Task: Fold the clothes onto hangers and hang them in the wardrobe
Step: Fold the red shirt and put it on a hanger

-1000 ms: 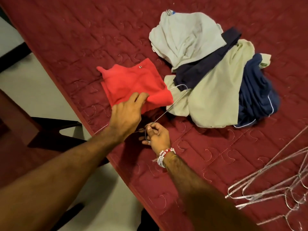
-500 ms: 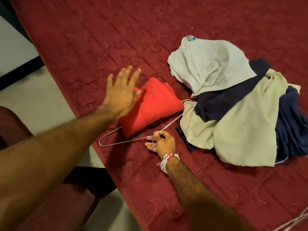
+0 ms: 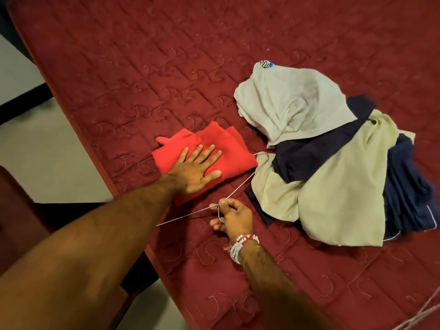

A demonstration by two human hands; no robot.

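Note:
A folded red garment lies near the left edge of the maroon quilted bed, draped over a thin wire hanger. My left hand presses flat on the red garment, fingers straight and spread. My right hand, with a beaded bracelet at the wrist, pinches the hanger at its neck, where the hook curls down past the fingers. One end of the hanger sticks out beside the clothes pile; the rest is hidden under the garment.
A pile of clothes sits to the right: a white garment, a pale green one, dark navy pieces. More wire hangers show at the bottom right corner. Pale floor and a dark chair lie left of the bed.
My left hand, lifted open above the red garment half a second ago, has come down flat onto it. My right hand keeps its hold on the hanger's neck.

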